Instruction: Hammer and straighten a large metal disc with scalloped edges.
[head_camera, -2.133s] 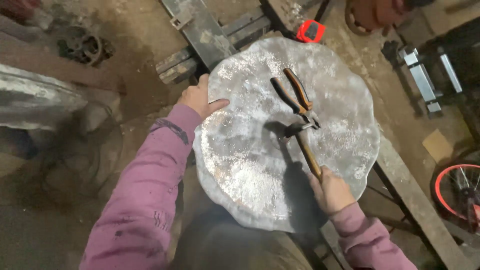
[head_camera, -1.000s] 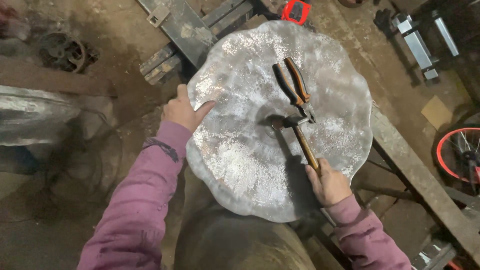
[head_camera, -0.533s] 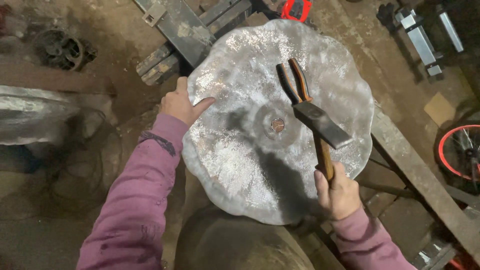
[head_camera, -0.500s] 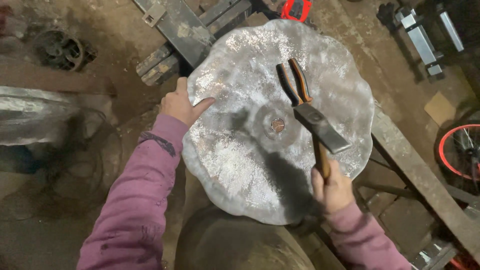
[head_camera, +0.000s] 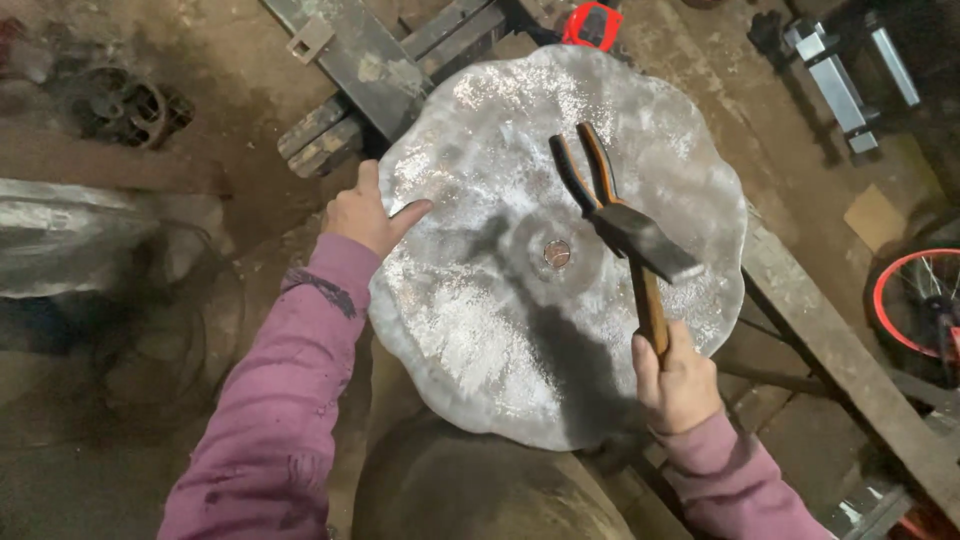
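The right hand (head_camera: 683, 385), low right of the frame, is clenched around the hammer (head_camera: 645, 262) handle with the head raised over the middle of the wavy-edged metal disc (head_camera: 500, 330), so this looks like mid-swing in hammering it; the left hand (head_camera: 368, 213) lies flat on the disc's left edge, steadying it and grasping nothing. The next blow calls for landing near the small round mark (head_camera: 556, 254) at centre while missing the pliers (head_camera: 583, 172) just above. Room is tight: a beam (head_camera: 840, 355) runs right, bars (head_camera: 360, 60) lie upper left.
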